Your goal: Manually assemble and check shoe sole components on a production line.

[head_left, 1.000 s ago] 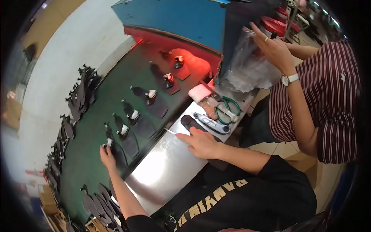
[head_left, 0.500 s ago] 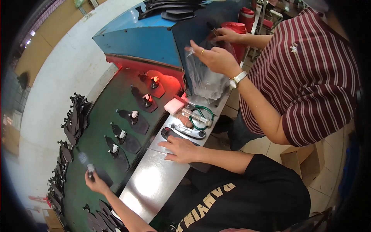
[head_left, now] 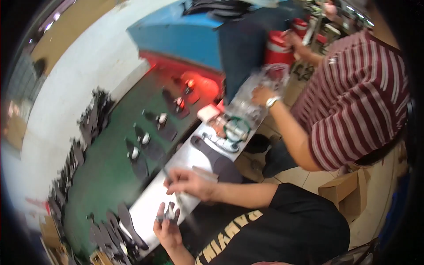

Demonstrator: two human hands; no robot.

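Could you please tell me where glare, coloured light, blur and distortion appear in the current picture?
Head view: glare whitens the metal tabletop; red light tints the green surface beside the blue housing; blur softens the right hand and left hand; straight edges bend toward the rim.

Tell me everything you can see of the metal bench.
The bench is a long, narrow, flat silver strip, metal by its look, running diagonally beside the green surface. Its smooth top shines, with strong glare toward the lower left. Toward its upper right lie a dark sole, a silver-grey tool, a green loop and a clear plastic bag. The right hand and left hand overlap it in view; whether either touches it is unclear.
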